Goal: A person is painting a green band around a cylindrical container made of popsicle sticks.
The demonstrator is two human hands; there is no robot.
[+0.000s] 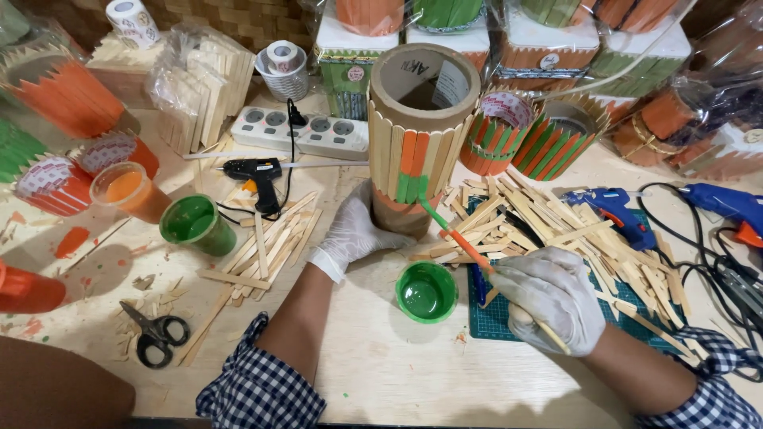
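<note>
The right hand (551,306), gloved, is clamped on a brush (469,248) whose green tip touches the stick-clad tube (417,135) standing mid-table. The left hand (355,230) is wrapped around the tube's base. A slip could smear green onto the orange sticks, or an elbow might tip the paint cup (427,291) just beside the tube.

— What's on the hands?

— Thin white gloves on both. The left glove (354,230) is wrinkled and ends in a rolled cuff at the wrist. The right glove (552,298) is creased too, greyer in the shade.

— And the sleeves?

— Checked cloth, dark blue and white, small squares. The left sleeve (258,389) is pushed up past the forearm and bunched; the right sleeve (707,393) is bunched likewise, near the elbow.
</note>
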